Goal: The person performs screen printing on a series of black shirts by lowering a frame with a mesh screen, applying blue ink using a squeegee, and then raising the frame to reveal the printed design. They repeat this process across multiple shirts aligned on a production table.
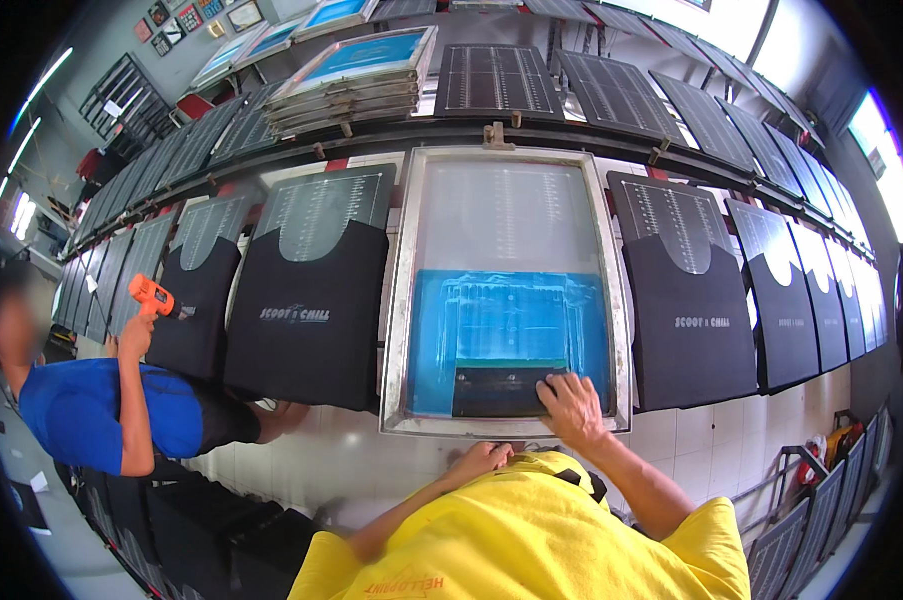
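A metal-framed printing screen [403, 290] with a blue lower panel lies on the long table in front of me. A dark squeegee [496, 388] rests across its near end. My right hand [571, 403] lies on the squeegee's right part, fingers spread over it. My left hand [481, 462] is curled at the screen frame's near edge, close to my yellow shirt; I cannot tell whether it grips anything. Black garments [311, 310] [693, 320] with pale prints lie on boards to both sides of the screen.
A person in a blue shirt [91, 410] stands at the left, holding an orange heat tool [153, 297] over a garment. Rows of dark boards run along the table and the shelf above. Stacked framed screens [356, 75] sit on the upper shelf.
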A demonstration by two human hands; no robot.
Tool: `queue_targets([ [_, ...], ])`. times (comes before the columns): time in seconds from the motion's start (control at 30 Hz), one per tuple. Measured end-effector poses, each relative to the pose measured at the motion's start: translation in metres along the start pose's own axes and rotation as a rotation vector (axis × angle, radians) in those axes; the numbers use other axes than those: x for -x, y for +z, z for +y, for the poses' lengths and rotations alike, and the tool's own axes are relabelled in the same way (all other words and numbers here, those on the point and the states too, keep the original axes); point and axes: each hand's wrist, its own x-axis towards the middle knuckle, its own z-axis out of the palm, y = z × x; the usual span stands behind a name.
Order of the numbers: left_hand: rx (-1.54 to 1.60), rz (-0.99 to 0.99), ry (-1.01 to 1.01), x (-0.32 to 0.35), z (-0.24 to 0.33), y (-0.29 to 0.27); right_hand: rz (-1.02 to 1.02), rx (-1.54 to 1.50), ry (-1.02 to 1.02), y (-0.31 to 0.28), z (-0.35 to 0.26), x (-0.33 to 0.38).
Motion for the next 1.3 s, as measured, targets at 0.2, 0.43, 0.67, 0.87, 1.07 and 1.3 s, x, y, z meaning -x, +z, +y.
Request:
queue_targets([
  [0.2,0.015,0.04,-0.018,0.011,0.02,0.002,-0.095,-0.054,0.066,0.011,-0.017,0.035],
  [0.43,-0.08,0.033,-0.037,0.008,0.013,0.001,-0.117,-0.076,0.073,0.012,-0.019,0.045],
  [0.67,-0.192,-0.075,0.011,0.062,0.06,-0.044,-0.021,-0.296,0.262,-0.018,-0.003,0.043],
  [0.87,-0.226,0.894,0.374,0.084,0.079,-0.132,0.284,-0.186,0.686,0.015,0.075,0.07],
  [1.07,-0.747,0.927,-0.097,0.065,0.049,-0.162,0.442,-0.636,0.881,0.06,0.109,0.09],
  [1.3,-0.596,0.976,-0.04,0.054,0.028,-0.174,0.496,-0.756,1.066,0.083,0.122,0.084],
])
